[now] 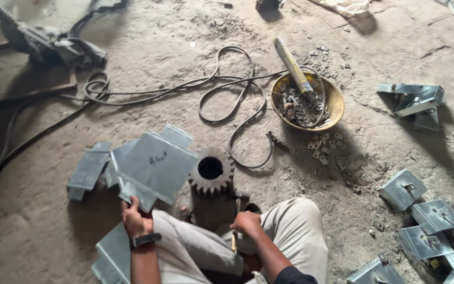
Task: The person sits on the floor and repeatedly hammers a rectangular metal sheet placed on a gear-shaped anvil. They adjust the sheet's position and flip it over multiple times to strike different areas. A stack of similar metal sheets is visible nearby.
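I sit on a dusty concrete floor with a large steel gear (211, 171) standing upright between my knees. My left hand (135, 218), a watch on its wrist, grips the near edge of a folded sheet-metal piece (153, 165) that leans just left of the gear. More sheet-metal pieces (88, 169) lie under and beside it. My right hand (247, 223) is closed around a wooden handle (235, 239) beside the gear's base; the handle's head is hidden.
A round yellow bowl (334, 102) of small metal bits sits at centre right, with a long flat bar (292, 64) in it. Black cables (227, 92) loop across the floor. Folded metal pieces (421, 221) lie stacked at right, another pile (413, 100) farther back.
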